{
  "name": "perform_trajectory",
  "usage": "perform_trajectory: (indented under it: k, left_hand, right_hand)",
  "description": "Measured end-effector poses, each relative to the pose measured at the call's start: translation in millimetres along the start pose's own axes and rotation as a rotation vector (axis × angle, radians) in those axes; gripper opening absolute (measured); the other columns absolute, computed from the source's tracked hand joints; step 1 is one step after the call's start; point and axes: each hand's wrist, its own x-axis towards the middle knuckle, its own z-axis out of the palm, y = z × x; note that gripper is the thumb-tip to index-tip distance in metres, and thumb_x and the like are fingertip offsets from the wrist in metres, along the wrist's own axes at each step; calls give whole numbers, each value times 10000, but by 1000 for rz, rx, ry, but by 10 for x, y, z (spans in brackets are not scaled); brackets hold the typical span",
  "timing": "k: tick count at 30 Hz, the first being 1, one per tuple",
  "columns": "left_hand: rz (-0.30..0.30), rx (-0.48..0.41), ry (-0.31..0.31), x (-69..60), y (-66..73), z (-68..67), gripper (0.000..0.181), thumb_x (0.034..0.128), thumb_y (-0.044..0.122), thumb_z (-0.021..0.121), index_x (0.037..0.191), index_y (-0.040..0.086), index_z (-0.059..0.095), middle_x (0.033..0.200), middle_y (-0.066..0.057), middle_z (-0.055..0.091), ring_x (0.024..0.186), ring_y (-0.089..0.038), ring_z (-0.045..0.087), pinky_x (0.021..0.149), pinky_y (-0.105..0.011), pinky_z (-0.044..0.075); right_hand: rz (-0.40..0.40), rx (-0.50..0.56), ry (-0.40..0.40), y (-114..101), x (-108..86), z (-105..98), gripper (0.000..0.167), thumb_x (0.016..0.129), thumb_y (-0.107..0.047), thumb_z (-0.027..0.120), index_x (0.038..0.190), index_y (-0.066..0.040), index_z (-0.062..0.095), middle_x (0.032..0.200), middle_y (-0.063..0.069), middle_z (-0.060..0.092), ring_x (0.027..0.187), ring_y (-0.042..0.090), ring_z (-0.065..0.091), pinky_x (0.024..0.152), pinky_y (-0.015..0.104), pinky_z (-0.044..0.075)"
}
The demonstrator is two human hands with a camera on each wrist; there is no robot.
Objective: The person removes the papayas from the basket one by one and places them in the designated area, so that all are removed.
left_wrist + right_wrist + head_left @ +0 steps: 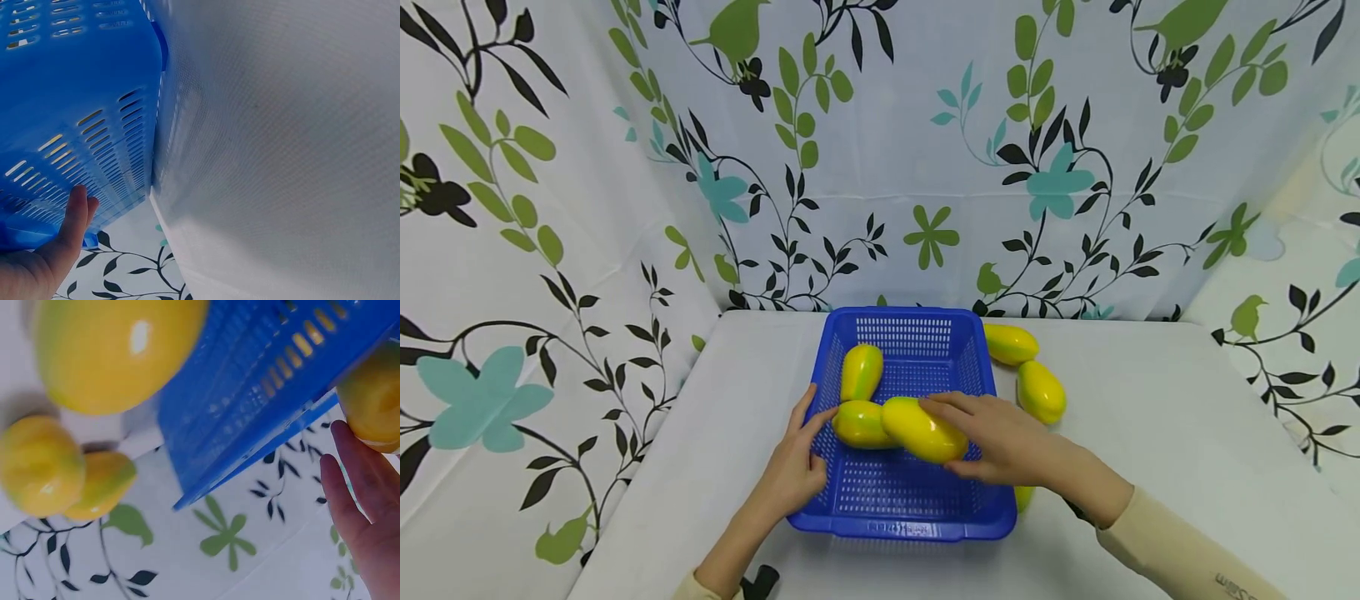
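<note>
A blue plastic basket (917, 508) with slotted walls stands on the white table. Inside it lie two yellow-green mangoes, one upright mango (862, 372) near the left wall and one mango (861, 425) just below it. My right hand (992, 433) grips another yellow mango (923, 430) over the basket, its left end meeting the lower mango in the head view. In the right wrist view, fingers (369, 481) press against this held mango (375, 394). At the basket's left rim my left hand (793, 471) rests, its fingers spread along the edge and the outer wall.
Right of the basket lie more mangoes: one mango (1011, 343) at the back, another mango (1042, 392) before it, and one mango (1023, 497) mostly hidden by the basket. A patterned curtain (887, 200) hangs behind and beside the table (1150, 400).
</note>
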Motion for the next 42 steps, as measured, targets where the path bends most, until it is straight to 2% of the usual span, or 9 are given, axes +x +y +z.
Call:
perform_trajectory:
  k: [7,12,21,26,31,38,42]
  left_hand:
    - [1,9,5,4,8,-16,692,739,-138,517,1409,36,517,1643,-133,84,1384,-433,356,616,-201,477]
    - [-5,6,-9,-5,15,-20,688,741,-137,513,1409,28,514,1642,-137,83,1349,-422,401,579,-204,464]
    - [7,19,7,-22,-1,-24,694,733,-137,522,1405,33,518,1638,-147,95,1370,-450,370,627,-198,489]
    - [13,21,8,-17,-5,-12,689,734,-134,524,1404,31,520,1637,-153,97,1384,-449,350,663,-197,501]
    - [10,29,5,-19,4,-3,685,741,-128,527,1406,38,520,1638,-151,94,1409,-438,315,761,-241,530]
    - [18,21,10,-7,1,8,688,738,-133,526,1406,34,520,1638,-151,94,1404,-445,319,753,-311,561]
    - [21,10,9,0,1,14,686,738,-137,522,1403,30,521,1638,-152,93,1398,-445,330,681,-249,532]
  right_hand:
    - [70,-5,61,168,-224,-107,745,829,-335,771,1457,-91,454,1404,72,535,1178,240,594,959,462,489]
    - [126,-15,130,255,-429,-153,743,796,-314,799,1434,-93,488,1399,45,546,1121,203,618,905,416,525]
    - [273,-39,158,395,-800,-189,782,766,-289,825,1440,-99,477,1347,118,581,1093,322,631,858,518,529]
    - [321,-27,172,470,-983,-145,764,756,-273,837,1417,-97,496,1329,131,587,1060,332,642,828,524,538]
    - [392,-2,158,529,-1187,-57,749,757,-281,842,1404,-105,508,1316,119,596,1036,317,652,804,506,550]
    - [466,13,158,606,-1435,78,739,762,-296,838,1398,-103,515,1297,104,606,1059,321,647,811,511,546]
    - [492,24,159,634,-1541,154,739,767,-317,833,1398,-97,517,1286,107,609,1061,331,643,807,522,544]
